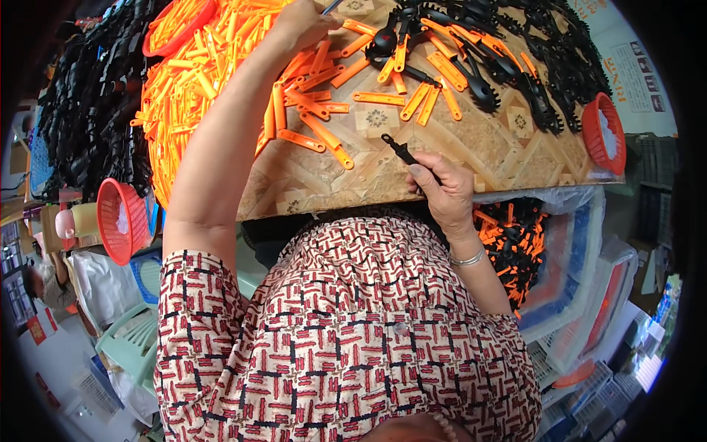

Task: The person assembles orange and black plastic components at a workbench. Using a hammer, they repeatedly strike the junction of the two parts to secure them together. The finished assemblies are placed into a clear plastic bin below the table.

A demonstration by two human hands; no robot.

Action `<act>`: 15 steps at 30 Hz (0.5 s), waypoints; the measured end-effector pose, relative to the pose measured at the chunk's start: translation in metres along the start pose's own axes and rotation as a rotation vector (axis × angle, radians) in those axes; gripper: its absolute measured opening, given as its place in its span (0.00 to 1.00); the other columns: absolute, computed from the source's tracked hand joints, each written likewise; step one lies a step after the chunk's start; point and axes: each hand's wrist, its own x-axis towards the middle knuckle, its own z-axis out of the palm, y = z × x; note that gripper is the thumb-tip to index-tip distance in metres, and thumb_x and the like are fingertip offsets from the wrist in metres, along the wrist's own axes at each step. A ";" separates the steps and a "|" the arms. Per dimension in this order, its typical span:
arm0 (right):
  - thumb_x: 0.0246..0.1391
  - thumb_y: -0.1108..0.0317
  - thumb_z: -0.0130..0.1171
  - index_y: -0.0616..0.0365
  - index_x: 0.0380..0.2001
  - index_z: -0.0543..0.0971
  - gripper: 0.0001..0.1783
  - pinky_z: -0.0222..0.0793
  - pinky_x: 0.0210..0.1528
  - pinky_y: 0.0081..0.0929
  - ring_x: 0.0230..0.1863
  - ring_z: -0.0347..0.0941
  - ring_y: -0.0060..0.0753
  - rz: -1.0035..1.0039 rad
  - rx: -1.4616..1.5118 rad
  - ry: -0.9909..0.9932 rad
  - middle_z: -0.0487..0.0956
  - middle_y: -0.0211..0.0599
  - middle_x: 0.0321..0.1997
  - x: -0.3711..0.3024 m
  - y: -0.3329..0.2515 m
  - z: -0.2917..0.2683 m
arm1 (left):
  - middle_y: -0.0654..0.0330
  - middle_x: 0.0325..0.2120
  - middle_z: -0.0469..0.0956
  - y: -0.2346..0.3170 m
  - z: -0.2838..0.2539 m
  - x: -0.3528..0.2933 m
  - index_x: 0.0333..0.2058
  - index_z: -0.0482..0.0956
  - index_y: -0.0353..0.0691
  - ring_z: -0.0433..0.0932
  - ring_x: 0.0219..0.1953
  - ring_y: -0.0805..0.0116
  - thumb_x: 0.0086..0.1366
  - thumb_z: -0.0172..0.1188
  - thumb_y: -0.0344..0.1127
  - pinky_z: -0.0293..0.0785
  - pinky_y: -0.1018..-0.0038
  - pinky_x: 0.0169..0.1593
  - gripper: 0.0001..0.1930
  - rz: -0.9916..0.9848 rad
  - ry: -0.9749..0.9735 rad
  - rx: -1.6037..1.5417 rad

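Note:
My right hand [444, 190] is closed at the table's near edge, holding a slim black plastic piece with a looped end [399, 149]. The loop points up and left, and the fingers hide the rest of the piece. My left arm reaches across to the far side, where my left hand [303, 23] has its fingers closed at the top of the view. A thin blue-grey rod [331, 6] sticks out from those fingers; most of it is cut off. Loose orange handles [313, 107] lie below that hand. Black utensils with orange handles [479, 66] lie farther right.
A large heap of orange handles [177, 118] covers the table's left side, with black parts [92, 103] beyond it. Red baskets stand left [122, 221] and right [605, 136]. Below the right edge, a plastic-lined crate [563, 258] holds black and orange pieces.

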 end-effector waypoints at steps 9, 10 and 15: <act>0.62 0.74 0.63 0.65 0.42 0.82 0.07 0.74 0.29 0.17 0.26 0.78 0.19 -0.004 0.009 0.007 0.81 0.32 0.28 0.000 0.000 0.000 | 0.53 0.33 0.85 0.054 0.013 -0.050 0.47 0.83 0.31 0.80 0.23 0.69 0.68 0.62 0.35 0.75 0.73 0.29 0.14 0.041 -0.250 -0.502; 0.62 0.74 0.63 0.65 0.42 0.82 0.07 0.74 0.29 0.18 0.26 0.78 0.19 -0.005 0.011 0.001 0.81 0.32 0.28 0.000 0.000 0.001 | 0.54 0.33 0.85 0.052 0.009 -0.052 0.47 0.83 0.32 0.79 0.23 0.70 0.68 0.62 0.36 0.75 0.73 0.29 0.15 0.041 -0.195 -0.470; 0.62 0.74 0.63 0.65 0.42 0.82 0.07 0.74 0.29 0.18 0.26 0.78 0.19 -0.016 -0.003 0.017 0.81 0.34 0.28 -0.001 0.001 0.000 | 0.62 0.27 0.81 0.027 -0.015 -0.059 0.49 0.83 0.37 0.73 0.23 0.75 0.69 0.61 0.41 0.69 0.77 0.26 0.17 -0.025 -0.030 -0.357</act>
